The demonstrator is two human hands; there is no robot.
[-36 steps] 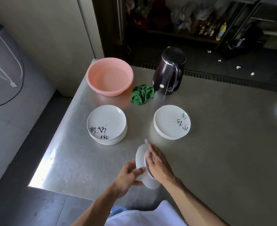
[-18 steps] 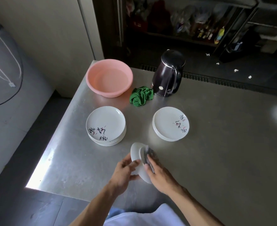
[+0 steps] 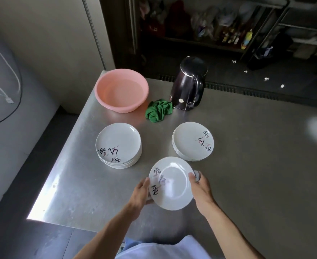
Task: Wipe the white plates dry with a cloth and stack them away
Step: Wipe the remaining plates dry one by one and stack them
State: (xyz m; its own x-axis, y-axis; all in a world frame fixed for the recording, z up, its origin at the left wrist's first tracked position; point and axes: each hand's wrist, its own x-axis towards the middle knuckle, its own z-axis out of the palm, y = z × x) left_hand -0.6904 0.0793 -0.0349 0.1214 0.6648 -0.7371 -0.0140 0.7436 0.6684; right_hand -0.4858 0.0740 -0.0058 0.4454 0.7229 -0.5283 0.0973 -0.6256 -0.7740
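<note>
The steel table carries everything. On it the pink basin sits at eleven o'clock and the black kettle at twelve. From the plate I hold, the left stack lies at ten o'clock and the right stack at one, both well clear. The plate is face up, slightly tilted, above the near part of the table. I hold it only by its edges, so a damp rim could slip and the plate would chip on the steel.

My left hand grips the rim at nine o'clock, fingers underneath. My right hand clasps the rim at three, thumb over the edge. The green cloth lies crumpled beside the kettle. A grey cloth peeks out behind my right fingers.
</note>
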